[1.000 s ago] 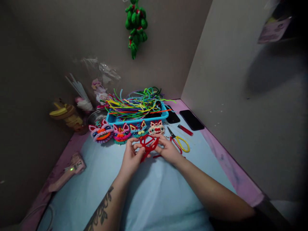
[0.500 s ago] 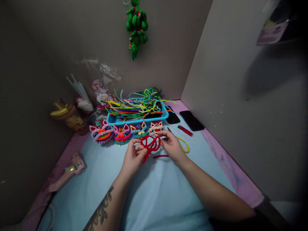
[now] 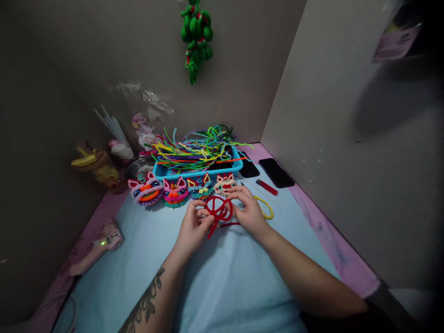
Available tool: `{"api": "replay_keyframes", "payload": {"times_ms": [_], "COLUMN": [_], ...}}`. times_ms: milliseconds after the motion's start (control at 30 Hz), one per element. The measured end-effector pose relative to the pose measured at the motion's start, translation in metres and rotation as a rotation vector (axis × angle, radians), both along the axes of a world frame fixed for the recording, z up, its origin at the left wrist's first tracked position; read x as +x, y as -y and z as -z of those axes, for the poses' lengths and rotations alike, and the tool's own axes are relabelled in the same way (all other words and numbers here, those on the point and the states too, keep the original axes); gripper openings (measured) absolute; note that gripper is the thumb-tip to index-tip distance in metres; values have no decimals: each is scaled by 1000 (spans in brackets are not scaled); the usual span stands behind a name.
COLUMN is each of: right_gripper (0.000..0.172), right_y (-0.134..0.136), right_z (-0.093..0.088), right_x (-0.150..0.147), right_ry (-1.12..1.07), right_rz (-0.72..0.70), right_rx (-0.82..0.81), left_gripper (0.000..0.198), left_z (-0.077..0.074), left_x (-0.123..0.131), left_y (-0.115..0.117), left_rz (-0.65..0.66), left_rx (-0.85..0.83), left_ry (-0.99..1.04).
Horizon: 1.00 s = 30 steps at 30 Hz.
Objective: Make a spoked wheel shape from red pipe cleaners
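Between my hands is a red pipe-cleaner frame [image 3: 219, 209], a rounded openwork shape with crossing strips and a tail pointing down. My left hand [image 3: 196, 224] pinches its left side near the tail. At the right side of the frame, the fingers of my right hand [image 3: 249, 212] are closed on its rim. A loose red strip [image 3: 229, 225] lies on the blue cloth [image 3: 222, 273], partly hidden by my right hand. Just beyond my hands stand several colourful animal heads, among them a cream one [image 3: 225, 184] and a blue one [image 3: 200, 187].
Behind the heads sits a blue basket [image 3: 197, 175] full of coloured pipe cleaners. To the right lie yellow-handled scissors [image 3: 265, 208], a red lighter [image 3: 267, 187] and two dark phones, one at the edge [image 3: 276, 173]. A pink glue gun [image 3: 99, 247] lies left.
The red frame has turned and tilted slightly between my hands. My right hand's fingers have shifted a little over its upper right rim.
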State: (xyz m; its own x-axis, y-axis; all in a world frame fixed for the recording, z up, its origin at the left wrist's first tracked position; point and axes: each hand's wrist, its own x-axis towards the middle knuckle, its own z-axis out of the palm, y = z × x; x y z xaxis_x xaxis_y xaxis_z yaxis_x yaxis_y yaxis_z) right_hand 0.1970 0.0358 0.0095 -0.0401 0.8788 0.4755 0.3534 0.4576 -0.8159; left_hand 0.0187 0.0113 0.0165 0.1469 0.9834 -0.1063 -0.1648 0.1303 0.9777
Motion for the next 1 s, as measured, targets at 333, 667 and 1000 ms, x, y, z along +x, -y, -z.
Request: {"api": "replay_keyframes", "payload": {"times_ms": [333,667,1000], "right_gripper": [5,6,7], "right_y": [4,11,6], "right_z": [1,2,6], "right_x": [-4,-17,-10], "right_ry": [-38,-30,-1], "right_rz": [-5,-156,-50], "right_rx": [-56,-215,-122], "left_gripper": [47,47,48], "left_z": [-3,-4,1], "left_x": [0,1,-3], "left_y": [0,-1,-3], "left_rz": [-39,-63,-73], "left_rx": [-30,-24,-7], "left_ry": [-1,38,50]}}
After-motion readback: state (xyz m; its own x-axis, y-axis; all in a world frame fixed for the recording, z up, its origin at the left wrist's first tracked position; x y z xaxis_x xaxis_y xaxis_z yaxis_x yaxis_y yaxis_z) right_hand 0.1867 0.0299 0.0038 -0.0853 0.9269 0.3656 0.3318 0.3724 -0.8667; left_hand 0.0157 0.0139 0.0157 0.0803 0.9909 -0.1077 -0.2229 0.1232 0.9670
